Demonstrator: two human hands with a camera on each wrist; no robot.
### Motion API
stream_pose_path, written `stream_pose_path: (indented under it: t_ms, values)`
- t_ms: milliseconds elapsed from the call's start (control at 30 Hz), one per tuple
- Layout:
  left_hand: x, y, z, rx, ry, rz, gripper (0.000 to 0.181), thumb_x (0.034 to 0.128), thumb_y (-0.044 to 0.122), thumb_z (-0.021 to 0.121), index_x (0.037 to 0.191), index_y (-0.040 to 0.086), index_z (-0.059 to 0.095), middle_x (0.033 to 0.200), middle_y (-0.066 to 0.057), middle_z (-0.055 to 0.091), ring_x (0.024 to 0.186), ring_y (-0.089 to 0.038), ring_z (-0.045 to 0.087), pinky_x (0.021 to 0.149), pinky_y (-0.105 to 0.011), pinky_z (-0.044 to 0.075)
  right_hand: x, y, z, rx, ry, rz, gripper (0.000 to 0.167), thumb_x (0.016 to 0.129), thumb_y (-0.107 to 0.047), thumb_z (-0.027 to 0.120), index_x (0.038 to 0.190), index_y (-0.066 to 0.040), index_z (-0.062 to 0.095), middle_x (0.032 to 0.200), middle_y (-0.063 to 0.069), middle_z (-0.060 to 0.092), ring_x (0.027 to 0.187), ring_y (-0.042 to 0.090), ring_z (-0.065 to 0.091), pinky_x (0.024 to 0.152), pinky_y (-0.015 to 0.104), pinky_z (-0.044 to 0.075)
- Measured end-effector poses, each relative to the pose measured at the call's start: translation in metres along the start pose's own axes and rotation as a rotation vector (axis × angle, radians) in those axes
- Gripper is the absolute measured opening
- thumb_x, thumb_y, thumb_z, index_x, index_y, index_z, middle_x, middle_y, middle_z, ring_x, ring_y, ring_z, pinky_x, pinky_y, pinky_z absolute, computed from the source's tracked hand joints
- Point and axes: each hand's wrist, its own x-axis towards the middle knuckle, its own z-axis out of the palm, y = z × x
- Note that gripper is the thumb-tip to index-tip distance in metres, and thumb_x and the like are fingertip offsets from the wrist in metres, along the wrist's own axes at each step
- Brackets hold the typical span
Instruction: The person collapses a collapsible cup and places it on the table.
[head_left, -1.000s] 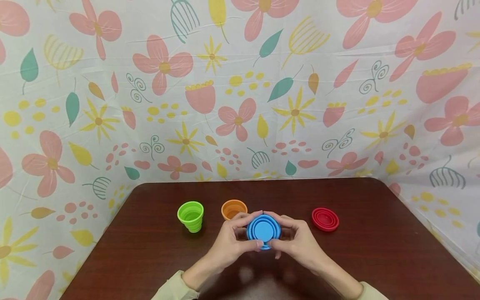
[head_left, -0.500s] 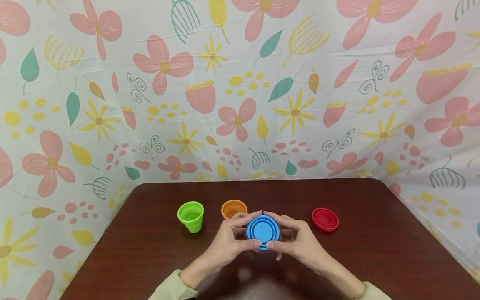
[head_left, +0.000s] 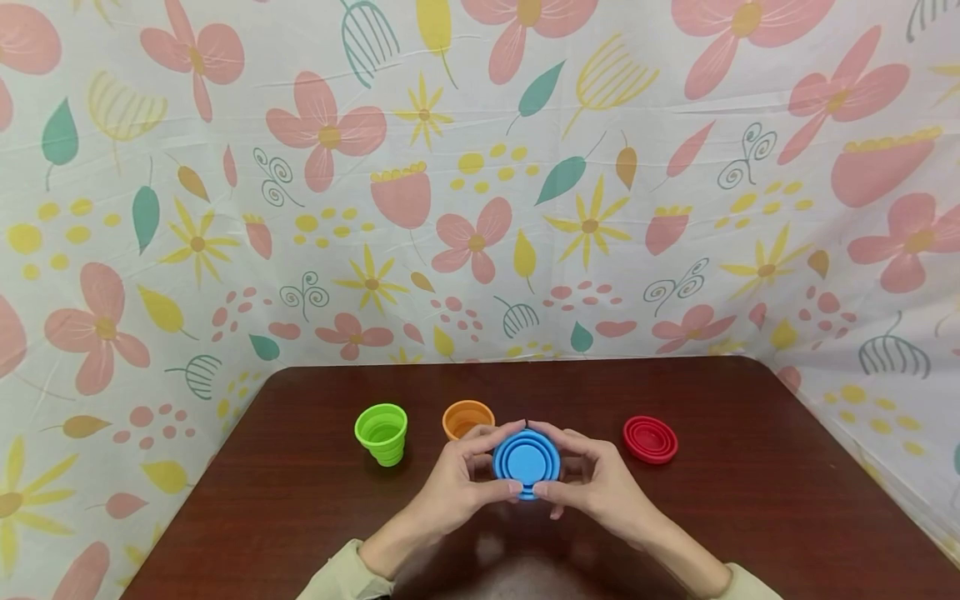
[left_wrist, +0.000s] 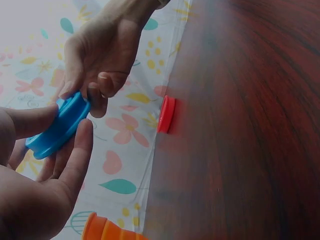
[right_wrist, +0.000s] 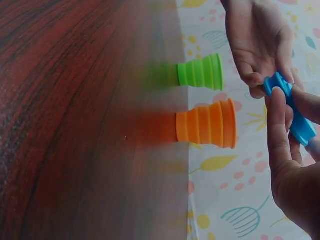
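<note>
Your left grip (head_left: 459,482) and right grip (head_left: 602,479) both pinch the collapsed blue cup (head_left: 527,462): the thumbs lie on its near edge, side by side, and the index fingertips almost meet at its far edge. You hold it above the worktop (head_left: 525,385), in the middle of the scene. It is pressed into a thick disc, so its long way runs across the rim; its open face looks up and back towards you, the far edge raised above the near one. From the head you see into it, nested rings around a flat base. The two wrist views give you what the head view does not: the cup edge-on, with its grooved side wall and your other fingers behind it.

Just beyond your left grip stands the orange cup (head_left: 467,417), extended, mouth up. Your hand covers its lower part from the head; the right wrist view shows its full stepped side. Farther left the green cup (head_left: 382,433) stands upright too, its ringed inside open to you. To the right, apart from your hands, the red cup (head_left: 650,439) lies flat and collapsed, rings showing. Flowered cloth (head_left: 480,167) hangs behind the far edge.
</note>
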Motion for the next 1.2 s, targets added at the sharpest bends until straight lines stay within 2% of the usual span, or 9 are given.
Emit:
stream_pose_path:
  t_ms: [133,267,433,633,767,900,1000,1100,1200]
  values:
    - [-0.0008,-0.0003,-0.0017,-0.011,-0.031,-0.006,0.073,0.0947,0.0,0.076,0.159,0.02,0.049,0.143,-0.012,0.055,0.105,-0.027,0.069,0.085,-0.039,0.063,0.0001,0.0008,-0.0015,-0.011,0.014,-0.02,0.068,0.089,0.005,0.08,0.151,-0.005,0.056,0.13,0.024,0.06,0.09,0.035,0.074,0.06,0.051,0.063]
    - [-0.0018,-0.0005,-0.0039,0.027,-0.05,-0.002,0.063,0.101,0.005,0.07,0.159,0.021,0.05,0.142,-0.012,0.055,0.108,-0.028,0.067,0.081,-0.041,0.064,0.0001,0.001,-0.0031,-0.026,0.02,-0.031,0.067,0.089,0.004,0.08,0.151,-0.005,0.057,0.121,0.023,0.059,0.092,0.035,0.074,0.061,0.051,0.063]
    - [-0.003,-0.0015,-0.007,0.013,-0.063,-0.019,0.058,0.107,0.008,0.061,0.161,0.025,0.047,0.142,-0.013,0.055,0.098,-0.046,0.072,0.082,-0.043,0.064,-0.0005,0.0008,-0.0053,-0.036,0.012,-0.058,0.064,0.091,0.004,0.078,0.15,-0.004,0.057,0.118,0.022,0.06,0.094,0.034,0.073,0.061,0.051,0.063]
    - [-0.002,-0.0019,-0.0075,-0.034,-0.068,-0.033,0.047,0.1099,0.012,0.057,0.156,0.019,0.054,0.142,-0.014,0.055,0.094,-0.059,0.068,0.082,-0.044,0.064,-0.0004,-0.0001,-0.0075,-0.07,0.005,-0.096,0.061,0.092,0.005,0.077,0.149,-0.006,0.059,0.121,0.021,0.061,0.092,0.032,0.073,0.057,0.05,0.063]
    - [-0.0014,-0.0009,-0.0069,-0.011,-0.045,0.003,0.045,0.1085,0.01,0.059,0.153,0.014,0.057,0.138,-0.014,0.056,0.092,-0.049,0.072,0.081,-0.044,0.064,-0.0008,-0.002,-0.0078,-0.083,0.028,-0.082,0.058,0.096,0.002,0.073,0.152,-0.01,0.058,0.12,0.021,0.062,0.089,0.031,0.072,0.057,0.049,0.063]
    - [-0.0009,-0.0006,-0.0063,0.008,-0.037,0.039,0.043,0.1067,0.008,0.062,0.149,0.01,0.061,0.14,-0.014,0.056,0.092,-0.029,0.075,0.083,-0.045,0.063,-0.0007,-0.0029,-0.0078,-0.106,0.058,-0.068,0.05,0.102,-0.001,0.066,0.151,-0.011,0.059,0.116,0.021,0.061,0.076,0.034,0.071,0.06,0.047,0.063]
    - [-0.0008,0.0002,-0.0055,0.011,-0.03,0.04,0.041,0.1062,0.009,0.063,0.147,0.009,0.063,0.141,-0.015,0.055,0.093,-0.024,0.075,0.085,-0.043,0.063,-0.0005,-0.0033,-0.0075,-0.127,0.084,-0.054,0.046,0.103,-0.004,0.065,0.149,-0.011,0.061,0.111,0.021,0.059,0.067,0.035,0.069,0.063,0.045,0.064]
    - [-0.0011,0.0004,-0.0046,0.014,-0.012,0.035,0.037,0.1067,0.012,0.063,0.144,0.009,0.066,0.14,-0.014,0.055,0.099,-0.022,0.073,0.087,-0.043,0.062,-0.0007,-0.0036,-0.0071,-0.138,0.114,-0.041,0.046,0.102,-0.005,0.068,0.147,-0.012,0.063,0.109,0.02,0.058,0.077,0.031,0.071,0.064,0.045,0.064]
    - [-0.0016,-0.0013,-0.0042,0.006,0.007,0.057,0.035,0.1068,0.01,0.062,0.141,0.004,0.068,0.141,-0.016,0.054,0.107,-0.021,0.069,0.089,-0.049,0.061,-0.0003,-0.004,-0.007,-0.128,0.128,-0.039,0.049,0.098,-0.003,0.072,0.146,-0.01,0.063,0.113,0.023,0.059,0.091,0.028,0.07,0.067,0.046,0.065]
